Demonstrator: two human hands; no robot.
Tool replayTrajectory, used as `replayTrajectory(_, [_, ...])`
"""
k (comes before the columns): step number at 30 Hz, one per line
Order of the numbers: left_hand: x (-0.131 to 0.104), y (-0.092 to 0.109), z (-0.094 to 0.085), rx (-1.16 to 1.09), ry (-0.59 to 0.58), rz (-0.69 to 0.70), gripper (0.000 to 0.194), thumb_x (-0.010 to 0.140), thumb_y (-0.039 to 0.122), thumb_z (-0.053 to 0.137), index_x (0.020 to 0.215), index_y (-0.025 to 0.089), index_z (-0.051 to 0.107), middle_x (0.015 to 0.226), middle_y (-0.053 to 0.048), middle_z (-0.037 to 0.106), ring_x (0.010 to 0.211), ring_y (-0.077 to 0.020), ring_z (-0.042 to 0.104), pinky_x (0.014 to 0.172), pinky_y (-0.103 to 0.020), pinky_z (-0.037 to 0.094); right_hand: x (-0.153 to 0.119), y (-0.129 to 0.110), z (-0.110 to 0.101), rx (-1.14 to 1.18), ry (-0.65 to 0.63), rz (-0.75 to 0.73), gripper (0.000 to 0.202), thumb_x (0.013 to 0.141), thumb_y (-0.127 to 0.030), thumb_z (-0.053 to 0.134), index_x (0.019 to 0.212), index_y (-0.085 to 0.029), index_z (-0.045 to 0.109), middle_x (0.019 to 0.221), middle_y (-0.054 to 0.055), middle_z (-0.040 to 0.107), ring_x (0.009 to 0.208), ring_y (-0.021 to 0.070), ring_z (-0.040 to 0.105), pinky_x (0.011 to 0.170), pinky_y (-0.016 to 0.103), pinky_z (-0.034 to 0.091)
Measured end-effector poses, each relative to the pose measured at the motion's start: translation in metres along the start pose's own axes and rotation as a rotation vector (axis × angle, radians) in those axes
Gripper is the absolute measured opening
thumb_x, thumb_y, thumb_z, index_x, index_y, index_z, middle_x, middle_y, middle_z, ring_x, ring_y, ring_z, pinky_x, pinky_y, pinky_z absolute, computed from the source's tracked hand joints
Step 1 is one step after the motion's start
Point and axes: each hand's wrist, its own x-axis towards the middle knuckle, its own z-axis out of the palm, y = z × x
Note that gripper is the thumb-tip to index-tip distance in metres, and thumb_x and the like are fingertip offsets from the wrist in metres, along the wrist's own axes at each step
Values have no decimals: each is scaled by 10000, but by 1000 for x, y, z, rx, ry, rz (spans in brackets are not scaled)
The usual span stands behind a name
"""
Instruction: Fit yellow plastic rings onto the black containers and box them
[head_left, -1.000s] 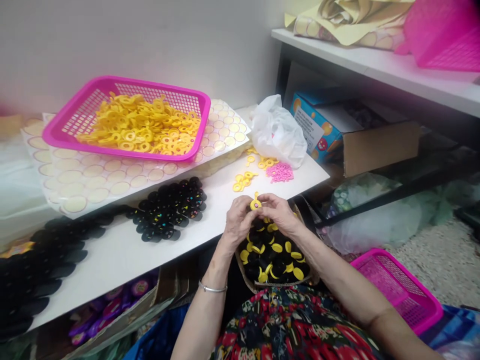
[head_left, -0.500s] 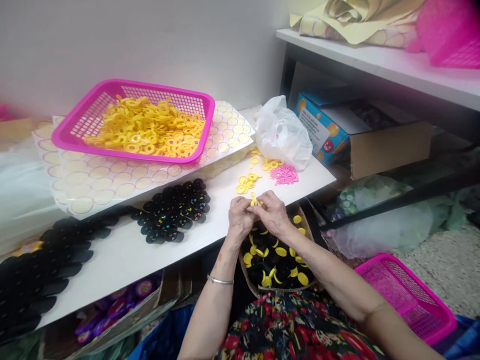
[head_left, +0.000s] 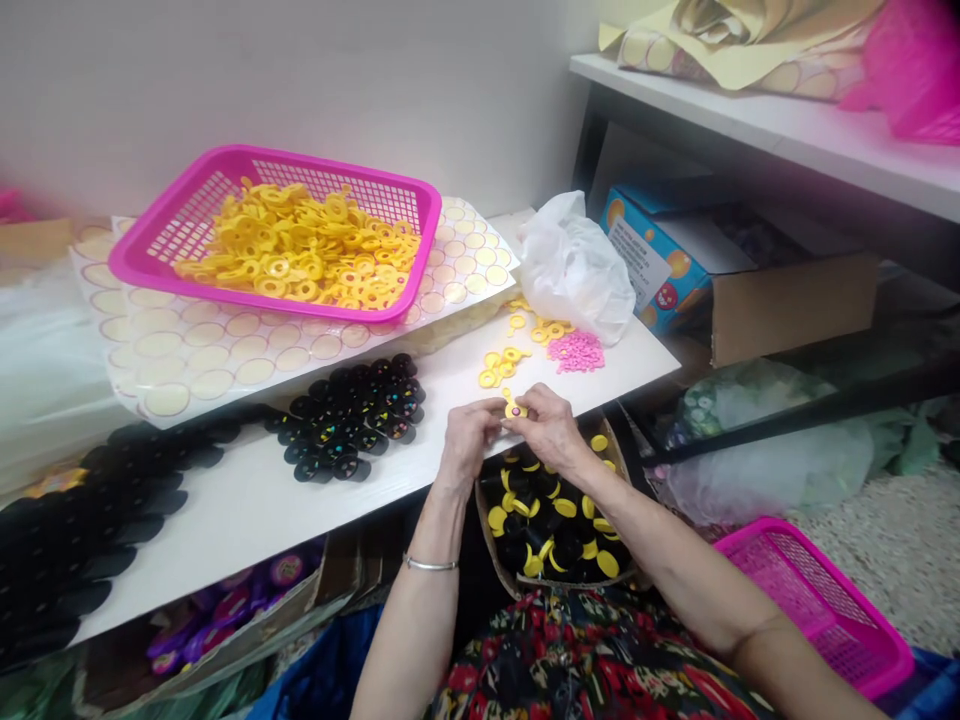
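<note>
My right hand (head_left: pixel 551 428) pinches a small flat yellow ring piece with a short tab (head_left: pixel 515 409), over the table's front edge. A pink centre shows in its ring. My left hand (head_left: pixel 470 438) is close on the other side, fingers curled and fingertips at the piece's left edge; whether they grip anything is hidden. Just beyond lie a few loose yellow ring pieces (head_left: pixel 501 366) and a heap of tiny pink parts (head_left: pixel 576 351). Below my hands, a cardboard box (head_left: pixel 495 560) holds black cups with yellow lids (head_left: pixel 564 507).
A pink basket (head_left: pixel 124 262) full of yellow ring pieces rests on printed sheets (head_left: pixel 247 350). Black cups (head_left: pixel 349 420) stand in rows on the white table (head_left: pixel 247 500). A white plastic bag (head_left: pixel 574 265) and blue carton (head_left: pixel 652 265) sit at right; another pink basket (head_left: pixel 862 640) is lower right.
My left hand has shifted left, slightly away from my right. The yellow ring piece now shows more fully in my right fingers. The view has shifted slightly.
</note>
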Motion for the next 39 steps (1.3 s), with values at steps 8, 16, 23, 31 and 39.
replayTrajectory(8, [0, -5, 22, -70, 120, -14, 200, 554, 282, 707, 605, 95, 661, 546, -20, 614, 512, -107, 532, 501, -213, 391, -5, 5, 2, 146, 24, 9, 47, 674, -182, 662, 711, -174, 636, 681, -30, 463, 611, 101, 439, 578, 237, 370])
replayTrajectory(16, [-4, -8, 16, 5, 67, 28, 324, 655, 415, 657, 679, 93, 679, 479, 7, 552, 442, -75, 451, 449, -195, 339, -10, 11, 12, 179, 98, 34, 64, 670, -224, 658, 704, -184, 620, 717, -19, 531, 627, 106, 465, 600, 243, 406])
replayTrajectory(23, [-24, -8, 8, -137, -86, 75, 318, 669, 274, 622, 942, 119, 669, 761, -26, 636, 594, -89, 510, 580, -211, 424, -22, 10, 13, 534, 49, 241, 374, 621, -279, 690, 981, -188, 643, 898, 10, 610, 665, 108, 550, 650, 271, 496])
replayTrajectory(31, [-29, -19, 17, 183, -91, 325, 375, 559, 265, 759, 911, 163, 676, 873, -31, 604, 809, -149, 538, 757, -273, 442, -39, 4, -11, 911, -12, 483, 366, 685, -459, 669, 911, -172, 693, 812, 45, 659, 675, 129, 564, 583, 259, 470])
replayTrajectory(39, [-55, -11, 15, 320, -280, 385, 356, 501, 176, 795, 846, 195, 712, 852, -42, 583, 909, -193, 500, 852, -331, 402, -46, 6, -43, 863, -114, 601, 366, 683, -503, 674, 705, -138, 653, 681, 27, 605, 617, 105, 534, 528, 222, 441])
